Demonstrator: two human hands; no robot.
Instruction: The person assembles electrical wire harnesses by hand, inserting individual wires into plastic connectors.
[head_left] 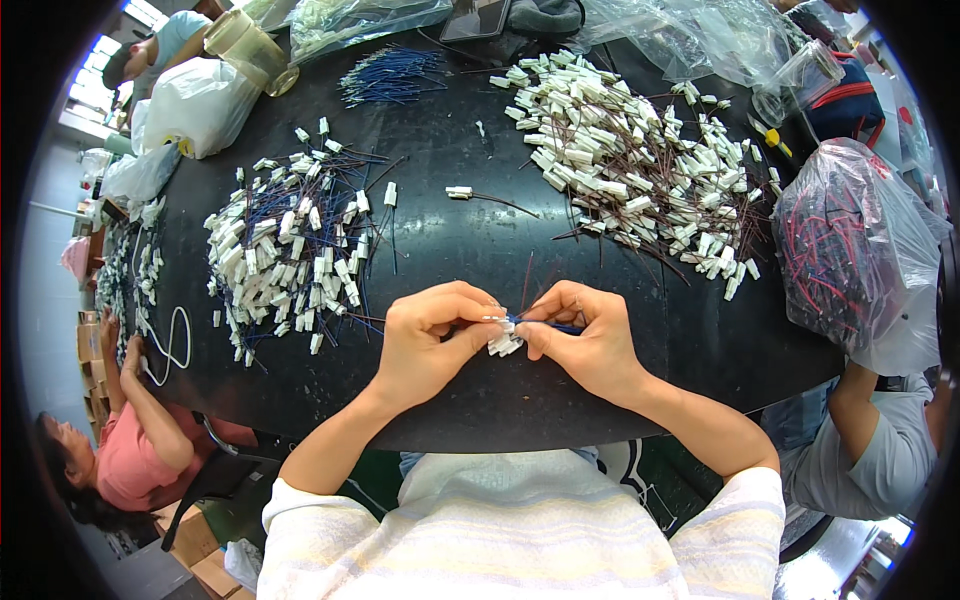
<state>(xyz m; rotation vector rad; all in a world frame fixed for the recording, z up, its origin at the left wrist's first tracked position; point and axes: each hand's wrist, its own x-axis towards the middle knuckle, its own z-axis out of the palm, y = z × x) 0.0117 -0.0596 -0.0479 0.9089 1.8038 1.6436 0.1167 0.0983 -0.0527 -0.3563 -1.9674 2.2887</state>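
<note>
Above the near edge of the black table, my left hand (437, 328) and my right hand (590, 338) meet fingertip to fingertip. Between them are a few small white plastic connectors (505, 343), which my left thumb and fingers pinch. A dark blue wire (568, 329) runs through the closed fingers of my right hand, its end close to the connectors. Thin brown wires (528, 275) stick up just beyond my fingertips. Exactly how wire and connector touch is hidden by the fingers.
White connectors with blue wires (285, 250) are heaped at left; a larger heap with brown wires (640, 165) lies at right. One connector (459, 192) lies between them. Loose blue wires (390, 75) lie at the far side. A bag of red wires (840, 240) stands right. People sit both sides.
</note>
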